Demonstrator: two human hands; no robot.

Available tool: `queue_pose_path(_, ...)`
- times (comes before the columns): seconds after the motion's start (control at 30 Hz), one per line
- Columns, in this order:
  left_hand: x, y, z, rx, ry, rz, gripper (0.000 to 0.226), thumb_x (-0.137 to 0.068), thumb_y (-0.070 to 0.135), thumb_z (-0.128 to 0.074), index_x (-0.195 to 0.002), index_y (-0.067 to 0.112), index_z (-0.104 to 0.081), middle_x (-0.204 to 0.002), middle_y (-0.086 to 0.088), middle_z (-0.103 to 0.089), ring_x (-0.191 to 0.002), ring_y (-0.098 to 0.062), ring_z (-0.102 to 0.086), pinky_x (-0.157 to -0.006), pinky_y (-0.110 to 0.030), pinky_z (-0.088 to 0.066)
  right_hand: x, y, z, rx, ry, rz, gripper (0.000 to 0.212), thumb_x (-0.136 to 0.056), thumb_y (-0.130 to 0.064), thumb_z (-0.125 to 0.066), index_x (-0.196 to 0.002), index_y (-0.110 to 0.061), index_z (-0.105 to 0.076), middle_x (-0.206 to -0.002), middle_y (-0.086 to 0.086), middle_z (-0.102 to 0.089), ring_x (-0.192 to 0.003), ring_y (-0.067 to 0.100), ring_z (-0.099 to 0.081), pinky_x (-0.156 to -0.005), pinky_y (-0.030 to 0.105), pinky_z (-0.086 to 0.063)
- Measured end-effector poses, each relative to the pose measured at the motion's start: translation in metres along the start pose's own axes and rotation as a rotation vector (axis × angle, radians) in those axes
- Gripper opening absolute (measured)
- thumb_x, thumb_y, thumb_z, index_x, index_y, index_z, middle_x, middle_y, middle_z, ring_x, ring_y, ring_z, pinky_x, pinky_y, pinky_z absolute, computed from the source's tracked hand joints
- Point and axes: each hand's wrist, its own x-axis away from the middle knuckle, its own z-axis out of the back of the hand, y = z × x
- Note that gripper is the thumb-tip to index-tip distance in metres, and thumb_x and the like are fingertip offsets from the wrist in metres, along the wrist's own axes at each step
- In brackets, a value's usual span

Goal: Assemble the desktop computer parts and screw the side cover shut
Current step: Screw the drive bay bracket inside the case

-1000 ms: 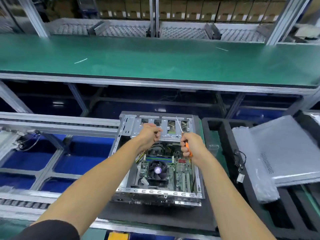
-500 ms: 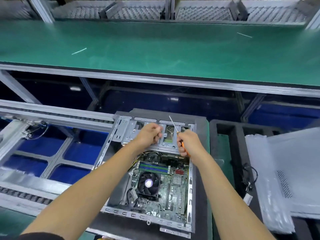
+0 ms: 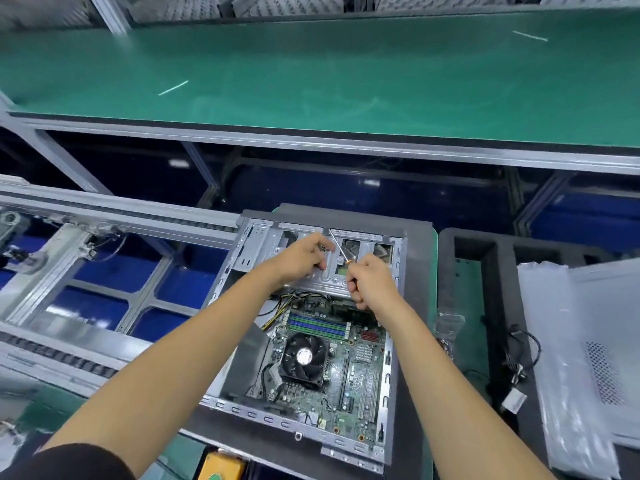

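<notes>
An open desktop case (image 3: 239,344) lies on a dark foam mat, its motherboard (image 3: 346,375) and black CPU fan (image 3: 304,356) exposed. Across the far end of the case runs a silver drive cage (image 3: 263,244). My left hand (image 3: 304,256) rests curled on that cage, fingers bent over its metal; what it holds is hidden. My right hand (image 3: 370,282) grips an orange-handled screwdriver (image 3: 341,249), whose thin shaft points up and away to the cage's far edge. The grey side cover (image 3: 609,344) lies at the right, partly under a plastic bag.
A green conveyor belt (image 3: 311,81) runs across the back. An aluminium roller frame (image 3: 104,216) stands to the left of the case. A black foam tray (image 3: 491,271) with loose cables (image 3: 519,358) sits at the right. A yellow box (image 3: 218,467) peeks out at the near edge.
The view has tilted down and shifted, so the case appears larger. Both hands stay at the drive cage; the screwdriver tip has moved slightly left toward the cage's far edge.
</notes>
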Motion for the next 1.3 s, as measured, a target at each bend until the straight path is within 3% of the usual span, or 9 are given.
queue_pose_path(0.23,-0.001,0.003,0.01,0.181,-0.014,0.092,0.041,-0.094,0.004,-0.04,-0.123,0.029,-0.055,-0.087,-0.007,-0.075,-0.049,-0.011,-0.042,-0.048,-0.026,-0.032,-0.004,0.002,-0.001,-0.008,0.001,-0.007,0.009,-0.091,-0.01,-0.049,-0.086,-0.014,-0.044,-0.056,0.0,-0.053,-0.041,0.013,-0.036,-0.039,0.023,-0.026)
queue_pose_path(0.43,0.001,0.002,0.017,0.319,-0.024,0.12,0.035,-0.097,0.006,-0.043,-0.127,0.019,-0.056,-0.086,-0.009,-0.075,-0.047,-0.01,-0.041,-0.043,-0.024,-0.03,-0.01,0.006,0.0,-0.012,0.01,0.002,0.01,-0.092,-0.012,-0.05,-0.083,-0.014,-0.046,-0.057,-0.001,-0.054,-0.039,0.012,-0.039,-0.038,0.023,-0.03)
queue_pose_path(0.6,0.004,0.006,0.023,0.42,0.055,0.101,0.042,-0.084,0.0,-0.044,-0.119,0.012,-0.064,-0.077,-0.01,-0.071,-0.052,-0.013,-0.044,-0.047,-0.027,-0.03,-0.012,0.008,0.0,-0.029,0.014,0.001,0.012,-0.092,-0.009,-0.049,-0.082,-0.014,-0.045,-0.054,-0.002,-0.054,-0.04,0.012,-0.038,-0.037,0.022,-0.029)
queue_pose_path(0.73,0.006,0.005,0.026,0.472,0.105,0.008,0.047,-0.086,-0.01,-0.033,-0.113,0.009,-0.067,-0.083,-0.01,-0.065,-0.059,-0.013,-0.048,-0.055,-0.027,-0.034,-0.013,0.009,0.001,-0.03,0.012,0.004,0.012,-0.093,-0.008,-0.048,-0.083,-0.013,-0.046,-0.055,-0.001,-0.055,-0.04,0.012,-0.039,-0.037,0.022,-0.029)
queue_pose_path(0.87,0.013,-0.002,0.029,0.629,0.05,-0.017,0.05,-0.091,-0.018,-0.034,-0.117,0.008,-0.067,-0.098,-0.01,-0.064,-0.07,-0.011,-0.055,-0.064,-0.024,-0.041,-0.011,0.008,0.003,-0.032,-0.005,-0.004,0.013,-0.092,-0.005,-0.047,-0.082,-0.013,-0.045,-0.057,0.0,-0.054,-0.041,0.013,-0.038,-0.038,0.022,-0.029)
queue_pose_path(1.0,0.018,-0.011,0.032,0.748,-0.008,-0.056,0.05,-0.095,-0.021,-0.041,-0.122,0.012,-0.066,-0.124,-0.014,-0.066,-0.102,-0.017,-0.069,-0.088,-0.026,-0.053,-0.008,0.005,0.003,-0.049,-0.015,-0.01,0.015,-0.09,-0.002,-0.047,-0.08,-0.013,-0.042,-0.056,0.001,-0.052,-0.041,0.014,-0.037,-0.04,0.022,-0.027)
queue_pose_path(1.07,0.021,-0.014,0.034,0.797,-0.024,-0.063,0.052,-0.096,-0.023,-0.041,-0.13,0.011,-0.062,-0.131,-0.017,-0.064,-0.118,-0.022,-0.067,-0.099,-0.028,-0.054,-0.007,0.003,0.003,-0.045,-0.017,-0.012,0.015,-0.09,-0.002,-0.047,-0.08,-0.013,-0.042,-0.057,0.002,-0.052,-0.042,0.015,-0.037,-0.04,0.023,-0.028)
queue_pose_path(1.3,0.028,-0.025,0.034,0.903,0.058,-0.122,0.042,-0.095,-0.006,-0.061,-0.133,0.007,-0.05,-0.127,-0.018,-0.068,-0.119,-0.025,-0.067,-0.089,-0.025,-0.057,-0.003,0.001,0.003,-0.019,-0.023,-0.012,0.016,-0.089,-0.002,-0.047,-0.08,-0.013,-0.042,-0.057,0.001,-0.053,-0.042,0.015,-0.037,-0.039,0.024,-0.028)
